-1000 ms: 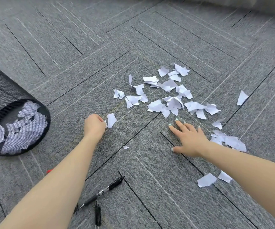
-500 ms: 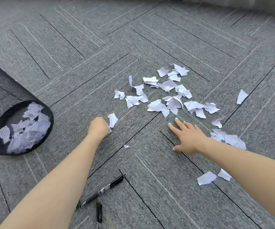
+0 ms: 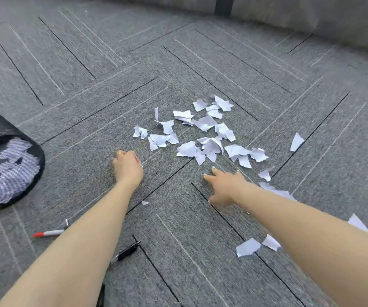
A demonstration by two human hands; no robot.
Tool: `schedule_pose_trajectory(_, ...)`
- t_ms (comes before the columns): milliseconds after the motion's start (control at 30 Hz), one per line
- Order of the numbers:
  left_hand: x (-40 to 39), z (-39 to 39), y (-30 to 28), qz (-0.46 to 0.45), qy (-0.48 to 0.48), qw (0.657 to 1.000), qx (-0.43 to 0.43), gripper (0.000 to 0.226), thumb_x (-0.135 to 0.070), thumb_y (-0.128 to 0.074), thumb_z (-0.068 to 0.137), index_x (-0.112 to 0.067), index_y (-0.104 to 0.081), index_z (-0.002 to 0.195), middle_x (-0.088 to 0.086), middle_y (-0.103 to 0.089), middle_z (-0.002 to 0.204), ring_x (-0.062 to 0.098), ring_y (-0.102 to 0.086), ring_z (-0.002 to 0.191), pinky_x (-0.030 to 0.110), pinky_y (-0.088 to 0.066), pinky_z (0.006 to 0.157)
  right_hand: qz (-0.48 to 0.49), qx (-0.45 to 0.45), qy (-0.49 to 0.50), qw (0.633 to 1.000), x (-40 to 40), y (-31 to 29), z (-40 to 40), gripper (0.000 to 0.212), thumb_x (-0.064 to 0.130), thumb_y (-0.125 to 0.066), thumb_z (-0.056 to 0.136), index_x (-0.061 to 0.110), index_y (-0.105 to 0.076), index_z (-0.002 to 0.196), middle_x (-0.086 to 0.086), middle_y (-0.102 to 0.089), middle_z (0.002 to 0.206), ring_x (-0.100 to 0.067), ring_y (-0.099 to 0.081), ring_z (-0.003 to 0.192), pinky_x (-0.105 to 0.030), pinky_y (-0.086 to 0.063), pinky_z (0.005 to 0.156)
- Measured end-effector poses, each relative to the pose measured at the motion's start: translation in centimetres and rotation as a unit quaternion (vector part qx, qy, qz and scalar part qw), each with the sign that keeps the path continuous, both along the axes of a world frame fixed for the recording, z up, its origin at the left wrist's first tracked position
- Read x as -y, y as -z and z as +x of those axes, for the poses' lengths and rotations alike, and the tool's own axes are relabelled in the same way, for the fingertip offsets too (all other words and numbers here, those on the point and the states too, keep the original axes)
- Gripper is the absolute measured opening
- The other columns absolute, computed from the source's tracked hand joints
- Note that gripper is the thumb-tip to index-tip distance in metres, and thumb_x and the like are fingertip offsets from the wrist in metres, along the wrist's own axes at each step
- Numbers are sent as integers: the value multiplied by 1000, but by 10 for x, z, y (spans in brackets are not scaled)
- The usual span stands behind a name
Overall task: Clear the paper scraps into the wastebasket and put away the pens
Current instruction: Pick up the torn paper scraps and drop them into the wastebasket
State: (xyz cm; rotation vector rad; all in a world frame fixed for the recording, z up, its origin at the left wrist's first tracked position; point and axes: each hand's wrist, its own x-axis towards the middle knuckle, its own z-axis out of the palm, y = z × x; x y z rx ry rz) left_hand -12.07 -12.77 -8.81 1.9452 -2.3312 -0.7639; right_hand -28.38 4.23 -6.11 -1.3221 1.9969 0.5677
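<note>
Several torn white paper scraps (image 3: 203, 138) lie in a loose heap on the grey carpet. My left hand (image 3: 127, 166) rests just left of the heap, fingers curled around a scrap; only a sliver of white shows at its right edge. Below the heap my right hand (image 3: 225, 185) lies flat on the carpet with fingers spread and nothing in it. A black mesh wastebasket (image 3: 8, 169) lies on its side at the left, scraps inside. A black pen (image 3: 126, 252) and a red-capped pen (image 3: 48, 233) lie near my left forearm.
More scraps sit apart: one (image 3: 296, 141) to the right, two (image 3: 247, 247) under my right forearm, a tiny one (image 3: 144, 202) between my arms. Another dark pen (image 3: 101, 295) shows at the bottom edge. A grey wall base (image 3: 311, 16) runs along the top.
My left hand has closed over the scrap that lay beside it; that scrap is now hidden in the fist. The view has tilted up, showing the red-capped pen and the wall base.
</note>
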Motion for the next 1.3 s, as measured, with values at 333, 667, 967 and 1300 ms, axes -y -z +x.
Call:
schedule_pose_trajectory(333,-38,-28,-24,148,-26,981,-127,11,-6,-53,91,-11,-45,97,0,-50,84,15,-46,64,25,-38,55,-323,31,147,934,34,1,-73,36,20,-53,91,23,-51,127,-5,-46,135,-28,-50,116,-43,-44,93)
schedule_pose_trajectory(667,-53,-126,-25,172,65,972,-149,38,-8,-58,87,-14,-52,124,12,-44,138,30,-57,110,28,-42,75,-298,86,225,924,46,43,-84,67,44,-70,75,38,-39,135,-1,-27,141,-27,-30,130,-43,-22,107)
schedule_pose_trajectory(967,-72,-137,-6,100,121,987,-15,47,1,-53,86,-8,-35,129,17,-26,144,38,-53,113,38,-41,87,-333,111,265,898,43,56,-83,39,34,-65,80,31,-56,118,-2,-34,135,-27,-31,126,-39,-17,106)
schedule_pose_trajectory(1300,-82,-111,-13,174,66,982,-33,24,-14,-50,93,1,-58,109,13,-61,95,28,-58,83,31,-48,72,-348,124,258,893,41,57,-83,20,44,-65,81,24,-65,86,3,-50,119,-26,-37,119,-38,-22,94)
